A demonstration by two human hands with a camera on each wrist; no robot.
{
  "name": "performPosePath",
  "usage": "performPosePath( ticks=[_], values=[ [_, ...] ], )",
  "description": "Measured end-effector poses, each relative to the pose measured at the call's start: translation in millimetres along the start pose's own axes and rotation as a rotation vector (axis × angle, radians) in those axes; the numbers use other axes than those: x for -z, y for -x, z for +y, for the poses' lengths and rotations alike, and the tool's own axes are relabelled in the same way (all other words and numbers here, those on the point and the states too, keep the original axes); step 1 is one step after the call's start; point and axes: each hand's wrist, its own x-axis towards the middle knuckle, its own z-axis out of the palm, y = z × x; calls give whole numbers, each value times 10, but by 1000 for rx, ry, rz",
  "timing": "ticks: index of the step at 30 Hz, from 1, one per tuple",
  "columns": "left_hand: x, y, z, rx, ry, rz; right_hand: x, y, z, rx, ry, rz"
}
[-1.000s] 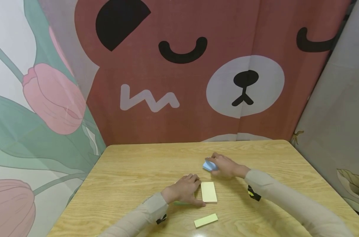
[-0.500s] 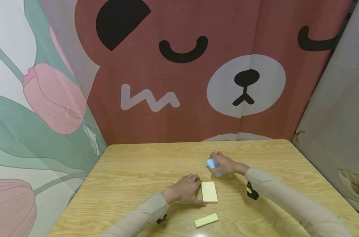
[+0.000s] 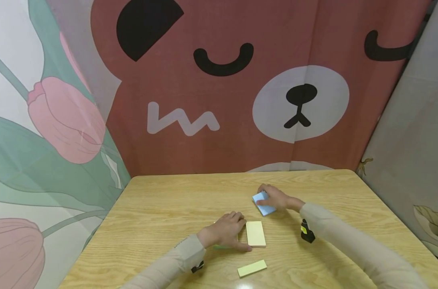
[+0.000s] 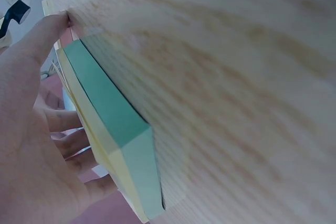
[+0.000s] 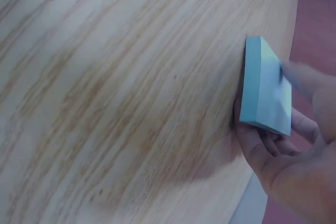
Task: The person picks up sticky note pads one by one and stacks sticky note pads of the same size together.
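Note:
My right hand (image 3: 274,198) holds a blue sticky note pad (image 3: 265,209), thumb across its top face and fingers at its far side and edge. In the right wrist view the blue pad (image 5: 270,87) is slightly tilted, close over the wood. My left hand (image 3: 224,230) rests over a green sticky note pad (image 4: 113,98) topped by a pale yellow layer (image 4: 89,121), mostly hidden from the head view. Its fingers are loosely extended, and the thumb reaches to the near corner of a pale yellow pad (image 3: 255,234), which lies just right of the hand.
A narrow yellow-green note pad (image 3: 252,268) lies nearer the person on the wooden table (image 3: 161,212). Behind the table hangs a cloth (image 3: 190,152) with a bear print. A flower-printed cloth (image 3: 65,120) borders the left side.
The blue pad has turned in my right hand and shifted slightly right, so more of its top face shows. My left hand has stayed in place.

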Motion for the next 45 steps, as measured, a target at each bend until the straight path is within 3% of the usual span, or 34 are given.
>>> performPosePath(
  ticks=[5,11,27,45],
  values=[
    [-6,-1,-4,4,4,1,38,-15,14,90,13,62],
    [-6,-1,-7,9,-2,-1,87,-32,8,105,69,74],
    [6,7,7,8,-3,-8,121,22,23,-21,-115,67],
    [-14,-1,6,8,-16,3,89,43,39,-82,-253,64]
  ],
)
